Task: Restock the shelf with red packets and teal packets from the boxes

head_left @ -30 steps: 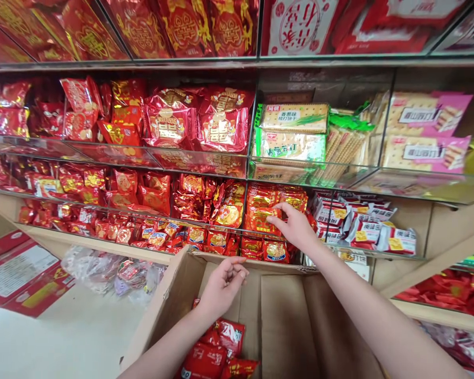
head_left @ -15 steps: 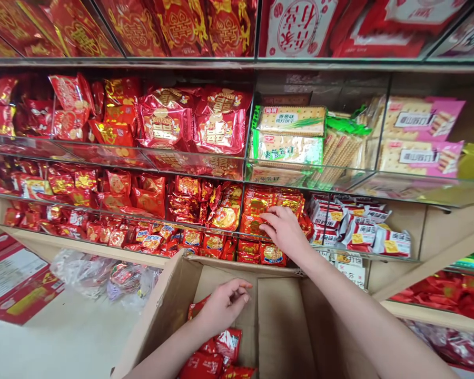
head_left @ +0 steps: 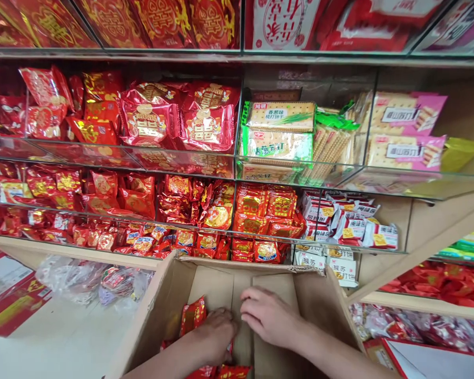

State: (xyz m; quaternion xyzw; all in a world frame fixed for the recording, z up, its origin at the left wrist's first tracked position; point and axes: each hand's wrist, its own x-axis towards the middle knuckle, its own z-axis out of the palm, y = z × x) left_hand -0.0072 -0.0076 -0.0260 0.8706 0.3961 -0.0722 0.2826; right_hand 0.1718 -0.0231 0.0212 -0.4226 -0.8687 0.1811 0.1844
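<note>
A cardboard box [head_left: 154,310] stands before me, with several shiny red snack packets [head_left: 193,316] along its left side. My left hand [head_left: 217,334] is down inside the box, over these packets. Its fingers point downward and are mostly hidden, so its hold on a packet cannot be made out. My right hand [head_left: 270,318] hovers over the box's middle, just right of the left one. Its fingers are loosely bent and slightly apart, with nothing visible in them. Beyond the box, similar red packets [head_left: 253,210] fill a clear shelf bin.
Shelves with clear fronts hold green cracker packs [head_left: 280,145], pink cracker packs [head_left: 405,152] and white packets [head_left: 381,235]. A wooden shelf edge [head_left: 82,250] runs behind the box. Plastic bags [head_left: 75,279] lie on the left; a red-edged carton [head_left: 430,358] is at lower right.
My right hand has come down from the shelf bin of red packets to over the box. My left hand has lowered onto the packets inside. The view has shifted slightly right.
</note>
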